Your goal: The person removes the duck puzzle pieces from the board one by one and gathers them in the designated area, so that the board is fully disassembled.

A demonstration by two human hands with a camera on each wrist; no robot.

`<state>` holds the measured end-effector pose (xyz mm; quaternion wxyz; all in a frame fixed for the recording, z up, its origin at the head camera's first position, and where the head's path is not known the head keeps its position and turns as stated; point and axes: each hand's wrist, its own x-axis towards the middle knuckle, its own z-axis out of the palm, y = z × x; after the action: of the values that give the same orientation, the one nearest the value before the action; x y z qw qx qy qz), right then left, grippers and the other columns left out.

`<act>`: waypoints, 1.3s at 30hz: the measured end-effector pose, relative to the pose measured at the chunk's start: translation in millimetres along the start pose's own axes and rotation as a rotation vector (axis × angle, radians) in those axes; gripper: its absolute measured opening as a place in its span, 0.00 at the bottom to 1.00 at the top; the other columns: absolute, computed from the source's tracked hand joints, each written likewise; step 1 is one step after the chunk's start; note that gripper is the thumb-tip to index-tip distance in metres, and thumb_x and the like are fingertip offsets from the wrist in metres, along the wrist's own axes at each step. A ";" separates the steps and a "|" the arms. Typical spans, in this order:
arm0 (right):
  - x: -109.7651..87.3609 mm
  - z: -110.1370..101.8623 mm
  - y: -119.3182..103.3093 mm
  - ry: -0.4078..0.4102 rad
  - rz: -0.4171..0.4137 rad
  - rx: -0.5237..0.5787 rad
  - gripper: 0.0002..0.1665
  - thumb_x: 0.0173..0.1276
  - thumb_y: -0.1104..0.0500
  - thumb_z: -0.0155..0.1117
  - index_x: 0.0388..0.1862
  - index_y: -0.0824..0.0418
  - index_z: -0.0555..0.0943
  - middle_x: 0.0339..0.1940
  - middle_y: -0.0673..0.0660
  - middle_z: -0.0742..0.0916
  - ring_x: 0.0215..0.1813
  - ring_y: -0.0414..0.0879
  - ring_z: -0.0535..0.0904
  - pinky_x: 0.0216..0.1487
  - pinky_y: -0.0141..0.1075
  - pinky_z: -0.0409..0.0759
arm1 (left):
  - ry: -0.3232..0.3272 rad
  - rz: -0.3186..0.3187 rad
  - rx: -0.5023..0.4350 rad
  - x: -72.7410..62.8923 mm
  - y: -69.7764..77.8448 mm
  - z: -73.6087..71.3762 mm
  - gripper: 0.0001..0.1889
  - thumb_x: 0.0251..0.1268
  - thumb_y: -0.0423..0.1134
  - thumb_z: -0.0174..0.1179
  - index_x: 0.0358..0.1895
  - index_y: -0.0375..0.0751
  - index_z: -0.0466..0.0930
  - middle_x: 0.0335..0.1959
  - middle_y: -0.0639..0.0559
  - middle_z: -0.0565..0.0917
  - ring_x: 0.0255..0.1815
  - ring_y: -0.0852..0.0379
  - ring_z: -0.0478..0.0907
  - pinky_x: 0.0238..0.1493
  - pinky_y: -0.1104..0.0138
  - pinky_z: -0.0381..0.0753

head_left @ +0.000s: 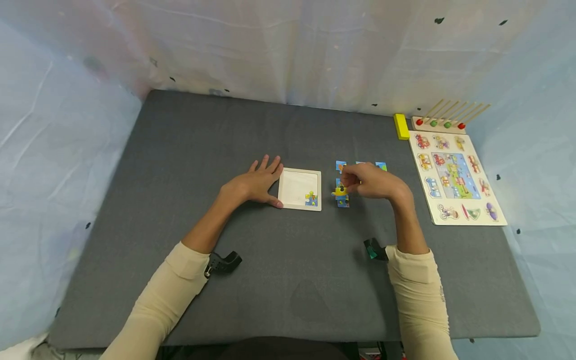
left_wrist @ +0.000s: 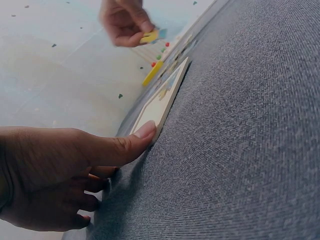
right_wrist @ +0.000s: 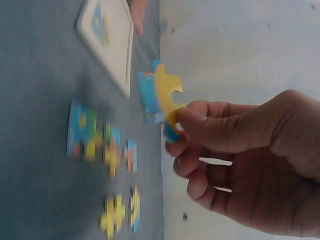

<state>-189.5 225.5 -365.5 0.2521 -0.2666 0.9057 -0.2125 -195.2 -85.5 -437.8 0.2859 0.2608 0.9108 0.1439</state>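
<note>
A square wooden puzzle tray (head_left: 293,186) lies mid-table with one jigsaw piece (head_left: 311,200) in its near right corner. My left hand (head_left: 257,184) rests against the tray's left side, fingers spread; in the left wrist view its thumb (left_wrist: 146,129) presses on the rim. To the tray's right, my right hand (head_left: 374,181) pinches a yellow and blue jigsaw piece (right_wrist: 164,92) between thumb and fingers, raised off the table. Several loose pieces lie below and around that hand, among them a blue one (head_left: 340,164) and a blue-green one (head_left: 381,165); the hand partly covers them.
At the right lies a wooden picture board (head_left: 427,192) with vehicles and toys on it. Behind it are a yellow block (head_left: 401,127) and a rack of thin sticks with red and green beads (head_left: 440,124). Plastic sheeting (head_left: 270,55) hangs behind the grey table (head_left: 202,130).
</note>
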 end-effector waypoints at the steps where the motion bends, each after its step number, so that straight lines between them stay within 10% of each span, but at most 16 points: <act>1: -4.1 -1.2 5.1 -0.007 0.017 0.002 0.05 0.71 0.72 0.65 0.36 0.66 0.79 0.29 0.58 0.79 0.32 0.45 0.70 0.37 0.38 0.71 | 0.001 0.000 0.003 -0.3 0.0 -0.1 0.62 0.65 0.62 0.69 0.86 0.38 0.34 0.88 0.42 0.29 0.88 0.38 0.23 0.88 0.42 0.31; 27: -23.0 10.6 52.5 -0.050 0.356 -0.080 0.15 0.63 0.63 0.79 0.40 0.66 0.79 0.31 0.55 0.81 0.34 0.46 0.73 0.37 0.37 0.71 | 0.010 -0.007 0.013 -1.6 1.0 1.7 0.62 0.65 0.61 0.69 0.86 0.37 0.34 0.88 0.41 0.30 0.88 0.37 0.24 0.88 0.41 0.31; 39: -23.5 16.0 56.4 -0.056 0.347 -0.046 0.14 0.62 0.65 0.79 0.39 0.65 0.80 0.27 0.54 0.81 0.31 0.44 0.73 0.35 0.36 0.72 | 0.009 -0.001 0.007 -3.9 2.8 -1.2 0.62 0.64 0.62 0.69 0.86 0.37 0.35 0.88 0.41 0.30 0.88 0.37 0.23 0.88 0.41 0.31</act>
<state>-184.4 278.7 -399.3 0.3040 -0.1178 0.9353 -0.1375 -192.0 -85.6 -433.9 0.2808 0.2608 0.9127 0.1420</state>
